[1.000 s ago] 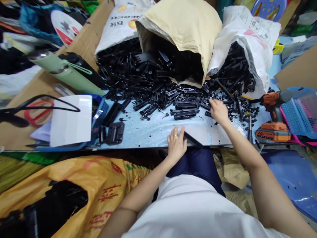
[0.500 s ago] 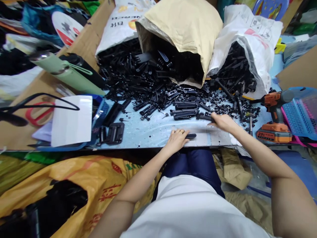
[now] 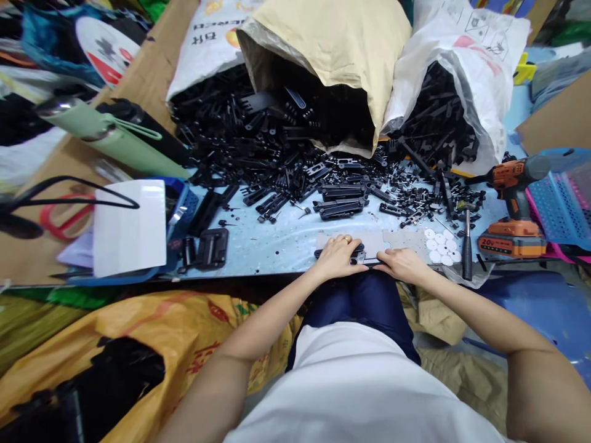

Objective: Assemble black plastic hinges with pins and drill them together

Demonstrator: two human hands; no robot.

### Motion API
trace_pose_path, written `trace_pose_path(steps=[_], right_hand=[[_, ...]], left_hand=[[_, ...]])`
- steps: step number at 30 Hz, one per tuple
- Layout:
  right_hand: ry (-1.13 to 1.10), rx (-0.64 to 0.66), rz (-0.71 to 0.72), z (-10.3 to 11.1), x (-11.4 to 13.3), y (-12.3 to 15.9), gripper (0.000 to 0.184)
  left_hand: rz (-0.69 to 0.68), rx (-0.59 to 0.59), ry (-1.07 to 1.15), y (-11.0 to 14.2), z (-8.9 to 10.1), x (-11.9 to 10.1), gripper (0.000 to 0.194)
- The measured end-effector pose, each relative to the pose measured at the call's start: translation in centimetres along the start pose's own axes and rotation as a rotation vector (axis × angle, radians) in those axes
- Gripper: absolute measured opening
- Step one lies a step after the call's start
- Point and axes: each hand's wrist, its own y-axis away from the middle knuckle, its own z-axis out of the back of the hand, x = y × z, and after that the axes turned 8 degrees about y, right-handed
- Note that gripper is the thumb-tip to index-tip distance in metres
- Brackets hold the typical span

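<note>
head camera | worn on head | looks forward and down | close above white shirt | worktop mid-view, tan sack top

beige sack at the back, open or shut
Open: the big beige sack has its mouth gaping toward the camera, with black plastic parts heaped before it.

On my feed, fairly bright, even light covers the blue tabletop, with a soft pale sheen across its middle; I can't see the lamp itself. The white T-shirt is brightest, its folds partly washed out. Inside the cream paper sack the light drops nearly to black, and I lose outlines among the black plastic parts. I get the left hand and right hand reasonably clear. Toward the borders my view stretches, and the orange woven sack looks soft.
</note>
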Motion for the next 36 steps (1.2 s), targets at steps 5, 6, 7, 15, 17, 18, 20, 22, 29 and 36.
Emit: trace_pose_path(steps=[5,6,7,15,17,18,20,22,29,36], right_hand=[[0.047,-0.060,-0.041,0.6,0.4,0.5,0.041],[0.065,-0.082,-0.046,0.9,0.6,0.7,0.041],[0.085,-0.103,-0.045,1.2,0.7,0.9,0.040],[0.187,-0.211,0.043,3.7,0.4,1.2,0.027],[0.195,-0.228,0.088,3.5,-0.5,0.7,0.027],[0.192,-0.236,0.104,3.1,-1.0,0.4,0.028],[0.169,-0.251,0.115,2.0,-2.0,-0.2,0.034],[0.134,-0.274,0.106,0.7,-2.9,-0.7,0.038],[-0.055,-0.417,-0.024,-1.5,-5.1,-2.5,0.037],[-0.106,-0.372,-0.535,1.6,-9.5,-8.5,0.037]], left_hand=[[-0.075,-0.125,0.071,0.0,-1.3,0.7,0.057],[-0.089,-0.163,0.094,0.1,-1.6,0.9,0.055],[-0.105,-0.199,0.114,0.3,-1.9,1.1,0.052],[-0.215,-0.375,0.151,1.0,-3.1,1.6,0.035],[-0.183,-0.342,0.147,0.7,-3.0,1.4,0.036],[-0.171,-0.312,0.147,0.4,-2.8,1.3,0.037],[-0.160,-0.263,0.161,-0.3,-2.1,1.4,0.039],[-0.092,-0.317,0.188,-1.1,-0.9,2.2,0.033],[0.543,-0.495,0.068,-3.1,3.4,8.7,0.026],[0.306,-0.786,0.499,-0.2,1.2,8.3,0.022]])
